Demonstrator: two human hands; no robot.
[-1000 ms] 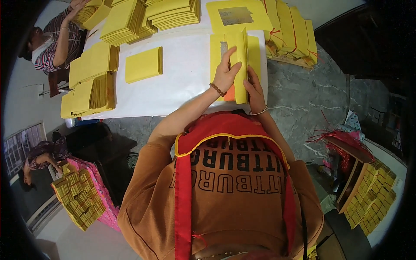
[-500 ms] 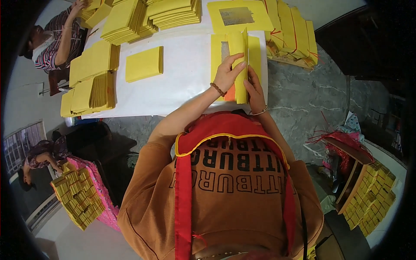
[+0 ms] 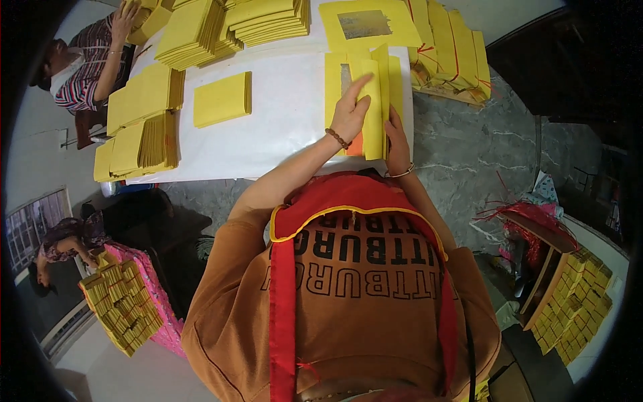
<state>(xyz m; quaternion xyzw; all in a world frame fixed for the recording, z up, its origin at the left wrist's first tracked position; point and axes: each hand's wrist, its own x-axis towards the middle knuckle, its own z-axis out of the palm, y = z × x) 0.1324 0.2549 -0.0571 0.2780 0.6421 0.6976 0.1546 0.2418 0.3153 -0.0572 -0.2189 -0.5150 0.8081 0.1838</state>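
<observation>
Two hands at a folded yellow sheet

The folded sheet (image 3: 375,137) lies at the near right corner of the table (image 3: 281,124), its long folds running away from the person and one edge standing up on the right. Yellow paper (image 3: 332,110) shows under it on both sides, with a silver patch (image 3: 345,77) and an orange patch (image 3: 356,143) on the left.

The left hand (image 3: 351,115) lies on the sheet, index finger stretched along it and thumb spread apart from that finger. The right hand (image 3: 398,141) is at the sheet's right side, fingers upright beside the raised edge; whether it pinches the paper, one cannot tell.

Just beyond lies a flat sheet (image 3: 404,30) with a larger silver patch; right of it are bundles (image 3: 450,50) tied with red string. A thin yellow pad (image 3: 222,99) lies well apart on the left, between the hands and more stacks (image 3: 144,99). Tall piles (image 3: 191,33) stand at the far side.

Farther out, a co-worker's hand (image 3: 123,21) touches yellow paper; at lower left another person (image 3: 70,238) bends by packets (image 3: 124,301).
</observation>
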